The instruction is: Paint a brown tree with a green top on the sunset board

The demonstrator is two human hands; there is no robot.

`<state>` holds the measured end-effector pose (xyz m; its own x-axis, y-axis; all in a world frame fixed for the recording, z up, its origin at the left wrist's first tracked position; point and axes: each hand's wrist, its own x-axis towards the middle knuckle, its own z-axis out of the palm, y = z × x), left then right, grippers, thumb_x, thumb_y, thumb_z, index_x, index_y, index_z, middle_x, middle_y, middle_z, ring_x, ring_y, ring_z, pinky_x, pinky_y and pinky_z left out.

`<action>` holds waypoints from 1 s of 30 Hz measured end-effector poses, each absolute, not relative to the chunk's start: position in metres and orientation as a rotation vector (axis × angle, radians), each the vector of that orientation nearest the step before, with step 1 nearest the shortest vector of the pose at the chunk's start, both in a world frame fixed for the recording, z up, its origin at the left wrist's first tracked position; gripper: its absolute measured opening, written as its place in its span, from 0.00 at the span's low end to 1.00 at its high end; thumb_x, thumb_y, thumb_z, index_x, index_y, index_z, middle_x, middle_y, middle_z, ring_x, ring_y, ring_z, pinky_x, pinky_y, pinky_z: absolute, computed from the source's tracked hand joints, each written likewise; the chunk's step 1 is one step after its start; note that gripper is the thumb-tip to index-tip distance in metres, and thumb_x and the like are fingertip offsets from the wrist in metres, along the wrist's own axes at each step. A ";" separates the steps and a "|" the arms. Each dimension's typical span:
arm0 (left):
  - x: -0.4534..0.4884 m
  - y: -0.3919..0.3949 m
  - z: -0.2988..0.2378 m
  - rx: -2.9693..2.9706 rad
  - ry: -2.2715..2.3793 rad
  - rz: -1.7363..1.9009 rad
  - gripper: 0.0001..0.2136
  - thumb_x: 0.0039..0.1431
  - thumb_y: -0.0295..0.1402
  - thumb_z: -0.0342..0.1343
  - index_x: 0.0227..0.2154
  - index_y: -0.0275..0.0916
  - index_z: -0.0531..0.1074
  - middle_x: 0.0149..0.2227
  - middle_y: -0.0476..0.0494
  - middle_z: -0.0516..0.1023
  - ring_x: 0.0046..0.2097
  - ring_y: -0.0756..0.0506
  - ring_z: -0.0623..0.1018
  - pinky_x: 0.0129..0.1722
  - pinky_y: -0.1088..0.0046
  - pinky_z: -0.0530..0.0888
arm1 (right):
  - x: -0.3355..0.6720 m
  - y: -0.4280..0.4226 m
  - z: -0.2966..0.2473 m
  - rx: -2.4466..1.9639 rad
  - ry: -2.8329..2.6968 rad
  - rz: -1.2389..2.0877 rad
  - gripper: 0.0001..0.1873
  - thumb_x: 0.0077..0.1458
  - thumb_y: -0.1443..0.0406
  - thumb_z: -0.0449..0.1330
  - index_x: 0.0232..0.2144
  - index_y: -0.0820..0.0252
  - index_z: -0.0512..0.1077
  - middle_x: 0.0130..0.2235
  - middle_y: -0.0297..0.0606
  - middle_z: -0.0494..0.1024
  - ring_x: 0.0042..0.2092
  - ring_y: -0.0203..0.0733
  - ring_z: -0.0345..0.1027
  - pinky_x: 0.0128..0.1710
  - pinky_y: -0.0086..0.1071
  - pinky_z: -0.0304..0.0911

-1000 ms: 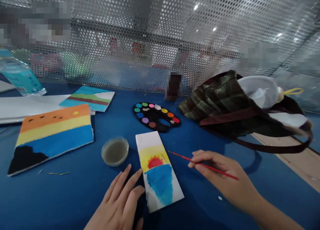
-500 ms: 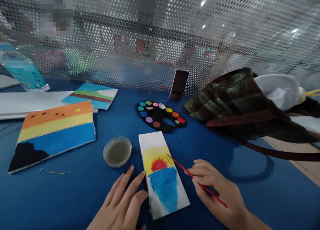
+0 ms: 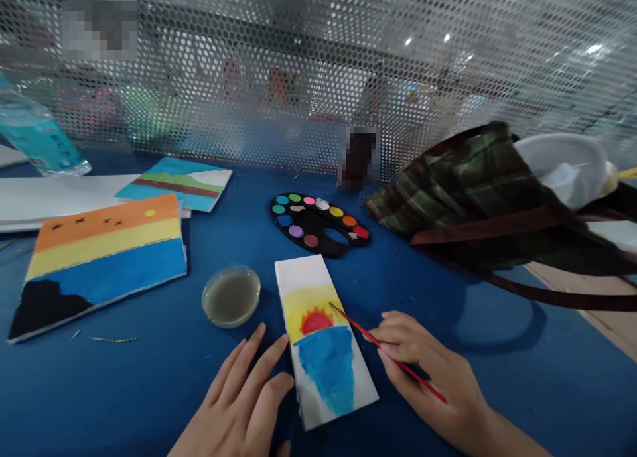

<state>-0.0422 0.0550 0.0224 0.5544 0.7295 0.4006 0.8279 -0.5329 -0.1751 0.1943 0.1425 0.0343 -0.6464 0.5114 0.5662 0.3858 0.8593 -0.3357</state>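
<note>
Status from where I'm standing: small canvas (image 3: 326, 404) flat on blue table (image 3: 149, 394), right between the two hands, approx. half to two-thirds covered.

Done: yellow band across upper-mid, red half-sun w/ orange spikes, blue patch below it. Bare: white strip at top, white on both sides of the blue toward the bottom. Blue edges ragged, so I'd call that area partial.

R hand (image 3: 432, 377): thumb + fingers pinched on red brush (image 3: 359, 329), tip over the yellow just R of the sun. Contact w/ surface: can't tell.
L hand (image 3: 243, 394): fingers spread, nothing gripped, index + thumb tips at canvas L edge, prob. steadying it.

Supplies: palette (image 3: 331, 249) beyond the canvas, wells w/ color in them; cup (image 3: 204, 304) of murky grey water to the L.

Other pcs, far L: orange/yellow/blue seascape (image 3: 109, 261) looks fully covered; green/blue landscape (image 3: 174, 185) has a white patch, can't tell if paint or bare.
</note>
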 end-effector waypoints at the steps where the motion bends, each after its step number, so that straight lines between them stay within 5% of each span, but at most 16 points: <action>1: -0.042 0.055 0.023 -2.450 -1.277 -0.412 0.15 0.40 0.27 0.44 0.35 0.34 0.64 0.44 0.33 0.71 0.44 0.33 0.70 0.30 0.59 0.76 | 0.194 0.143 0.034 -0.647 -2.355 0.242 0.09 0.44 0.79 0.54 0.26 0.62 0.64 0.31 0.38 0.73 0.37 0.39 0.67 0.43 0.42 0.65; 30: -0.041 0.055 0.024 -2.472 -1.309 -0.407 0.15 0.40 0.27 0.46 0.36 0.34 0.63 0.45 0.32 0.70 0.45 0.32 0.69 0.31 0.59 0.75 | 0.193 0.139 0.039 -0.606 -2.354 0.255 0.11 0.43 0.80 0.54 0.27 0.62 0.63 0.29 0.37 0.71 0.35 0.38 0.66 0.43 0.42 0.65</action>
<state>-0.0413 0.0550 0.0237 0.5409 0.7456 0.3892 0.8348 -0.5323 -0.1405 0.1933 0.1389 0.0390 -0.6581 0.4891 0.5724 0.3550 0.8720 -0.3369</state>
